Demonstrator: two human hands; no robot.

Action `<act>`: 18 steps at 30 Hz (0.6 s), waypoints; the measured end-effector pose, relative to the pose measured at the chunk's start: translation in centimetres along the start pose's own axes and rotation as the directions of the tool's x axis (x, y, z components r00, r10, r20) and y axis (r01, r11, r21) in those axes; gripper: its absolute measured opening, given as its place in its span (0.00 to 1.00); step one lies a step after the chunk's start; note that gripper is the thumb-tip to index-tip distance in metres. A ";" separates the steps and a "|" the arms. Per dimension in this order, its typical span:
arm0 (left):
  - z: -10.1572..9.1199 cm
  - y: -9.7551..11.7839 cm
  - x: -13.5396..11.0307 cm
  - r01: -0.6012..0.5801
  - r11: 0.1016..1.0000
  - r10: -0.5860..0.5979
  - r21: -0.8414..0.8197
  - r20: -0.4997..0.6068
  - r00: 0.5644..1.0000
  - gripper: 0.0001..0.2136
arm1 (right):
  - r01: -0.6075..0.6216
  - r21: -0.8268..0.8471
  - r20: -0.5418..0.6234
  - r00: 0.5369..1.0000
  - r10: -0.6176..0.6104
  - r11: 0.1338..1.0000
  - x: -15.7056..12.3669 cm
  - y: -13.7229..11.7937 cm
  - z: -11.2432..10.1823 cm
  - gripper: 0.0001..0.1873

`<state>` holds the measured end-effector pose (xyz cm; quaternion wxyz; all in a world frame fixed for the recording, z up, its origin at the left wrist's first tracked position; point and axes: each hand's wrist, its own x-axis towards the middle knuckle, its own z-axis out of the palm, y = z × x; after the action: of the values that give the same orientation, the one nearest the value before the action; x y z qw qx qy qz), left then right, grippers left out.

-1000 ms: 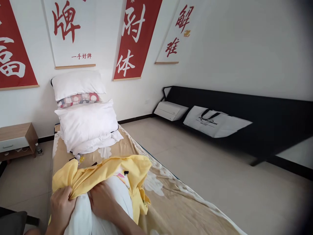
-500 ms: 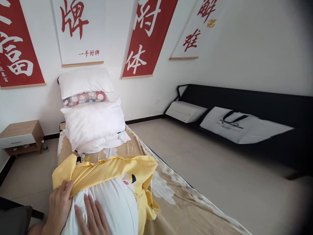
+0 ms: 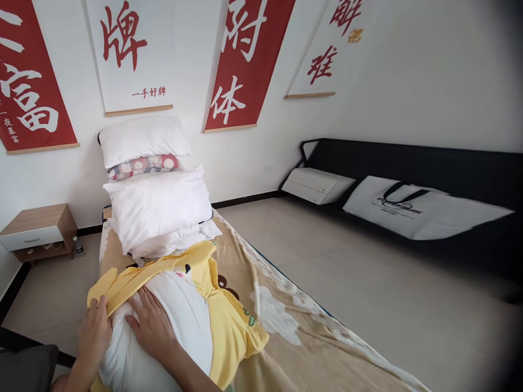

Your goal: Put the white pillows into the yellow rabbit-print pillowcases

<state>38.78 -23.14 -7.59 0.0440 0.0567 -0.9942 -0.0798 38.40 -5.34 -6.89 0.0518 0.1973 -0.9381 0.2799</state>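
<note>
A white pillow (image 3: 180, 326) lies on the bed in front of me, partly inside a yellow printed pillowcase (image 3: 229, 326). My right hand (image 3: 153, 326) rests flat on the white pillow, fingers spread, pressing it. My left hand (image 3: 95, 335) grips the yellow pillowcase's edge at the pillow's left side, fingers curled over the fabric. The pillowcase's far part drapes over the pillow's far end and right side.
A tan flower-patterned blanket (image 3: 286, 337) covers the narrow bed. Several pillows (image 3: 157, 204) are stacked at its head against the wall. A wooden nightstand (image 3: 38, 231) stands left, with a small bottle (image 3: 79, 246) beside it. A black bed frame (image 3: 429, 179) with a white tote bag (image 3: 417, 209) lies right.
The yellow pillowcase has shifted away from me and to the right, baring more white pillow. My right hand went from buried in the fabric to lying flat on the pillow.
</note>
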 end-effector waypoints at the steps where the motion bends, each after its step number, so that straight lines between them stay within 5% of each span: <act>1: 0.5 -0.8 -0.1 0.050 0.997 -0.045 -0.062 0.082 0.996 0.12 | 0.002 -0.001 0.002 1.000 -0.002 1.000 0.0 0.1 0.0 0.28; 4: 2.4 -2.8 -1.1 0.144 0.953 -0.086 -0.268 0.216 0.973 0.13 | 0.056 -0.014 -0.042 0.997 -0.057 0.998 -0.7 0.3 0.2 0.28; 7: 3.9 -3.1 -2.6 0.186 0.883 -0.158 -0.431 0.102 0.982 0.15 | 0.199 -0.080 -0.182 0.960 -0.210 0.977 -2.4 0.3 2.0 0.24; 11: 3.9 -1.9 -3.1 0.201 0.822 -0.254 -0.533 -0.027 0.967 0.14 | 0.433 -0.290 -0.446 0.728 -0.521 0.853 -4.7 0.3 6.4 0.19; 13: 3.3 -1.3 -2.7 0.159 0.833 -0.235 -0.529 -0.078 0.969 0.14 | 0.423 -0.387 -0.481 0.666 -0.570 0.820 -5.0 0.4 8.0 0.18; 18: 1.8 1.1 -2.4 -0.036 0.883 -0.112 -0.467 -0.284 0.952 0.17 | 0.408 -0.314 -0.209 0.851 -0.481 0.858 -2.9 0.1 7.5 0.21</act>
<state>40.89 -21.46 -9.40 0.2067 0.0758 -0.9256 -0.3079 41.16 -8.37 -13.82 0.2731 0.3604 -0.8773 0.1608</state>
